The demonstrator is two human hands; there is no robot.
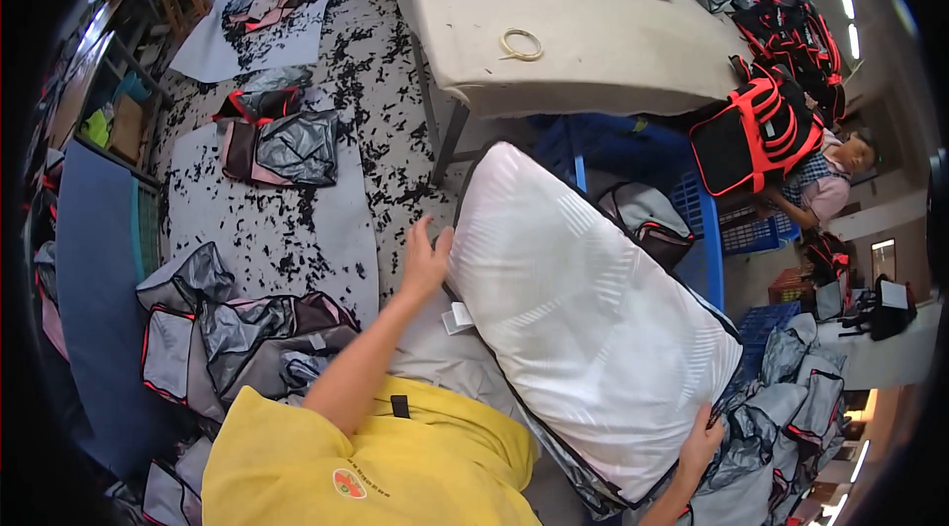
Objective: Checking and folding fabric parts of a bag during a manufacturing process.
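A large, puffed, rectangular white bag (pixel 593 318) with black-bound edges and faint stripes leans in front of my body. My right hand (pixel 698 449) grips its lower right edge, fingers curled at the dark binding. At the upper left edge, my left hand (pixel 425 257) has its fingers apart; it is beside the bag, and whether it touches the bag I cannot tell. A small white label (pixel 458 318) sticks out of the left edge. Silvery material shows under the bag's lower side. I wear a yellow top (pixel 386 447).
Ahead stands a beige-covered table (pixel 593 22) with a ring of tape (pixel 521 44). Blue crates (pixel 704 229) stand below it, one containing a grey bag (pixel 647 219). Silver-grey bags (pixel 247 328) and black scraps litter the left floor. More bags (pixel 791 417) pile right. A person (pixel 830 180) holds a black-red bag (pixel 759 131).
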